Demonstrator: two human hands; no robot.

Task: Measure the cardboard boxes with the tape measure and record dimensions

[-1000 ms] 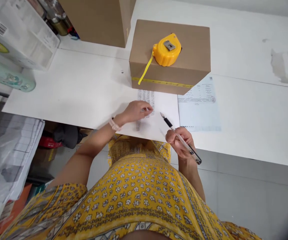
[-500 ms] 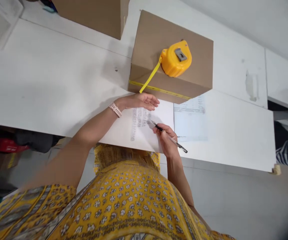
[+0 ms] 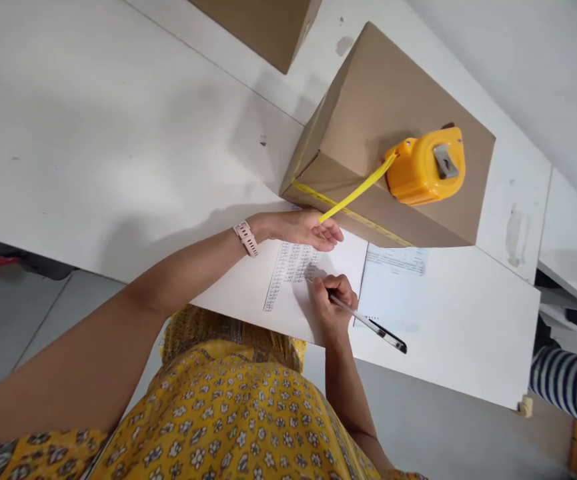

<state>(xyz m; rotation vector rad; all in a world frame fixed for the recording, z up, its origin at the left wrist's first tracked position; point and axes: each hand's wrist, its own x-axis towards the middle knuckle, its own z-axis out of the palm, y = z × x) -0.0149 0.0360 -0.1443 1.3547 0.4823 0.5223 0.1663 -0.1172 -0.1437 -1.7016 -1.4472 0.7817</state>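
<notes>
The black-capped clear pen [image 3: 374, 326] is pinched in the closed fingers of the right hand [image 3: 335, 303], slanting back over it, while the handwritten sheet [image 3: 294, 263] lies beneath both hands. The left hand [image 3: 309, 229] rests half-open on the sheet's upper part, fingers loosely curled and nothing visible in its hold — a pink watch strap [image 3: 246, 239] circles its wrist. Just beyond that hand stands a cardboard box [image 3: 403, 107] topped by a yellow tape measure [image 3: 425, 167]; right of the right hand lies a bluish printed page [image 3: 393, 293].
</notes>
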